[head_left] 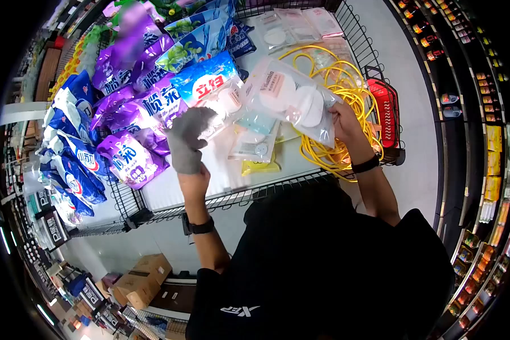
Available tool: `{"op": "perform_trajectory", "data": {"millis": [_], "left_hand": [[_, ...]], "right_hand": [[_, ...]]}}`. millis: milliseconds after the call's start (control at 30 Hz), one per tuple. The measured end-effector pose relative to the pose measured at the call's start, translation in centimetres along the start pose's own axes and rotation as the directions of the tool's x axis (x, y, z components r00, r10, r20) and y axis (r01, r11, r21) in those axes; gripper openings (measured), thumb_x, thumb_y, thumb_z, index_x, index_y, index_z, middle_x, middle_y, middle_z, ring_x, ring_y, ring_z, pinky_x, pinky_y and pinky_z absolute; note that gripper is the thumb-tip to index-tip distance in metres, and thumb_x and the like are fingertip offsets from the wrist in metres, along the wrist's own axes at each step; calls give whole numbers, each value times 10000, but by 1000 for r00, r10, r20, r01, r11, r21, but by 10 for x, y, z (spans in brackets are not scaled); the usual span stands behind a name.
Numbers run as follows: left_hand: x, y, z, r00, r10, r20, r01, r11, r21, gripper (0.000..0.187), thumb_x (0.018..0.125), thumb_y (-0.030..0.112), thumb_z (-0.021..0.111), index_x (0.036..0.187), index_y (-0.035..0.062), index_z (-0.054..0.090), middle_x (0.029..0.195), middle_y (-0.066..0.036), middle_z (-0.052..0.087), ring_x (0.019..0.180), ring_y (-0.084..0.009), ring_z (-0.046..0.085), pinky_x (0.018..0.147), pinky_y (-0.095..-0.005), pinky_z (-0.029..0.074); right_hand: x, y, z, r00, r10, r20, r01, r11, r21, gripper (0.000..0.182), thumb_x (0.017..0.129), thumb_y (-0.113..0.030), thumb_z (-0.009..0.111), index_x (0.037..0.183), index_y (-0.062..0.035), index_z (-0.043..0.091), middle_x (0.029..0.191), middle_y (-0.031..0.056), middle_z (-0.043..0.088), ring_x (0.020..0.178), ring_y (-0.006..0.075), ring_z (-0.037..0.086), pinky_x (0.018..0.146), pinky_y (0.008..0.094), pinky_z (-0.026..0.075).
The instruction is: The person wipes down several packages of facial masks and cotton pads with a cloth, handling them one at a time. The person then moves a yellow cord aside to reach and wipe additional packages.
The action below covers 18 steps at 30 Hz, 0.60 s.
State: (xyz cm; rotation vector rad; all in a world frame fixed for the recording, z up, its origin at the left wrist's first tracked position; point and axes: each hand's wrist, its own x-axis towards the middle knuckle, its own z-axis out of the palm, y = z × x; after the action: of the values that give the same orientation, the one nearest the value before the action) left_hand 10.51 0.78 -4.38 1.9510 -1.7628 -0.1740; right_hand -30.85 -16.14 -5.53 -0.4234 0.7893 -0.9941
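My left hand wears a grey glove. Its curled fingers are at the left edge of a small clear packet with white round pads, the packet's edge lying between fingers and thumb. My bare right hand pinches the right side of a larger clear packet of white round pads, raised over the white surface of a wire-sided display bin. Beneath it lie another clear packet and a yellow packet. A coil of yellow cord lies beside my right hand, partly behind the held packet.
Purple bags and blue bags fill the left side. A blue-and-white bag lies near my left hand. More flat packets are at the back. A red basket stands right of the bin; stocked shelves line the far right.
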Motion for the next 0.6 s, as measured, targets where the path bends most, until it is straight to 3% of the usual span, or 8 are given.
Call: {"op": "perform_trajectory", "data": {"millis": [67, 200, 333, 433, 467, 500, 567, 600], "left_hand": [[8, 21, -33, 973, 168, -159, -162, 986, 47, 378, 804, -17, 566, 1174, 26, 628, 1137, -233, 632, 1064, -434, 586, 921, -472, 473], [8, 48, -103, 992, 1, 124, -8, 998, 57, 389, 816, -85, 497, 1187, -19, 594, 1123, -253, 627, 1038, -458, 585, 917, -456, 469], [11, 67, -147, 969, 245, 22, -245, 963, 114, 340, 841, -46, 544, 1171, -18, 623, 1113, -234, 654, 1016, -420, 627, 879, -439, 492], [7, 69, -165, 949, 213, -234, -227, 973, -35, 336, 853, 20, 620, 1185, -33, 626, 1145, -189, 681, 1082, -359, 641, 912, -401, 494], [3, 57, -161, 932, 127, -338, -221, 941, -258, 371, 846, 80, 691, 1189, -47, 634, 1174, -163, 686, 1114, -311, 643, 948, -383, 484], [1, 30, -145, 837, 185, -515, -334, 918, -212, 420, 886, 117, 667, 1271, -33, 592, 1202, -173, 667, 1071, -312, 659, 952, -407, 495], [15, 45, -134, 890, 90, -447, -62, 995, 77, 390, 909, 151, 655, 1248, -35, 603, 1173, -165, 672, 1042, -291, 661, 948, -390, 500], [17, 57, -118, 905, 21, -424, -53, 997, -63, 391, 913, 158, 648, 1251, -33, 599, 1175, -163, 669, 1044, -288, 659, 947, -388, 500]], "right_hand": [[-13, -1, 4, 996, 28, 81, -27, 1000, -10, 575, 814, 46, 402, 1387, 79, 436, 1313, 200, 591, 1205, 286, 609, 1071, 423, 486], [-26, 3, 5, 995, 19, 94, -13, 998, -64, 573, 812, 29, 417, 1383, 77, 446, 1315, 192, 592, 1199, 286, 608, 1075, 428, 476], [-40, -8, 12, 991, -34, 126, 35, 999, -10, 576, 775, 16, 452, 1347, 81, 481, 1267, 184, 616, 1139, 270, 634, 1046, 400, 492], [-55, -18, 31, 977, -45, 211, 39, 999, 32, 602, 747, 12, 466, 1345, 83, 484, 1249, 181, 625, 1146, 261, 630, 1055, 387, 485], [-62, -23, 37, 967, -40, 253, 36, 999, 18, 629, 740, 18, 465, 1365, 82, 460, 1285, 185, 604, 1190, 261, 604, 1076, 385, 467], [-66, -23, 44, 965, -51, 256, 47, 999, 19, 636, 737, 24, 462, 1370, 84, 451, 1298, 187, 596, 1203, 263, 596, 1083, 385, 461], [-72, -25, 54, 965, -80, 251, 77, 997, 21, 650, 732, 34, 456, 1380, 87, 433, 1323, 191, 580, 1230, 267, 580, 1096, 385, 449], [-78, -27, 72, 941, -72, 330, 54, 997, 63, 640, 749, 42, 473, 1388, 67, 433, 1290, 188, 589, 1188, 260, 596, 1060, 375, 474]]}}
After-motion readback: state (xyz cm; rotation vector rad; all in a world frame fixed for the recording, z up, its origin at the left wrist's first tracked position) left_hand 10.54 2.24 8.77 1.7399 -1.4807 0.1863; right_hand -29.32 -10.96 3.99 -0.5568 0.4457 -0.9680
